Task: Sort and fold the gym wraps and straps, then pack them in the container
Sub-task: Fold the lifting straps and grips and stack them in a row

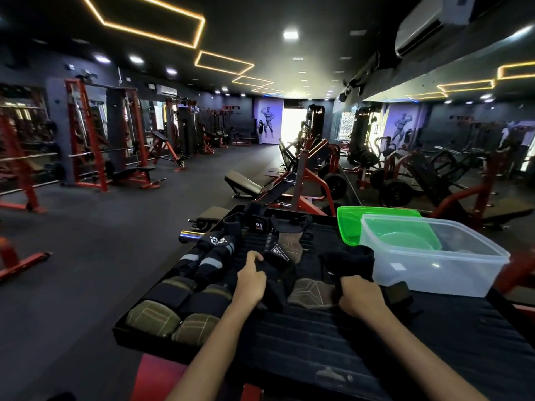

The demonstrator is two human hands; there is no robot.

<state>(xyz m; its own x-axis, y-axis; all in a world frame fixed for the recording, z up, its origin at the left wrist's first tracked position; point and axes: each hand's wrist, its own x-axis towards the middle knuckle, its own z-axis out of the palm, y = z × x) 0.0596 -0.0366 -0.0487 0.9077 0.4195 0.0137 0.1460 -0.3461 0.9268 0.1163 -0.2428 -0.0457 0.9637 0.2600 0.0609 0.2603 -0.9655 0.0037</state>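
Observation:
On the black ribbed platform (pixel 318 342) my left hand (pixel 251 280) is closed on a black strap (pixel 279 273) with a brown leather pad (pixel 311 293) attached. My right hand (pixel 362 296) grips a second black strap (pixel 348 263) that stands bunched up just left of the clear plastic container (pixel 434 273). A green lid (pixel 376 224) leans behind and partly inside that container. To the left lie black wraps with grey bands (pixel 208 256) and olive padded pieces (pixel 170 316). More black straps (pixel 260 224) sit at the far edge.
A chrome bar end (pixel 188 236) sticks out left of the platform. Red and black gym machines (pixel 304 180) stand beyond the platform and along the left wall. Dark rubber floor (pixel 86 270) stretches to the left. A red frame (pixel 162 377) shows below the platform.

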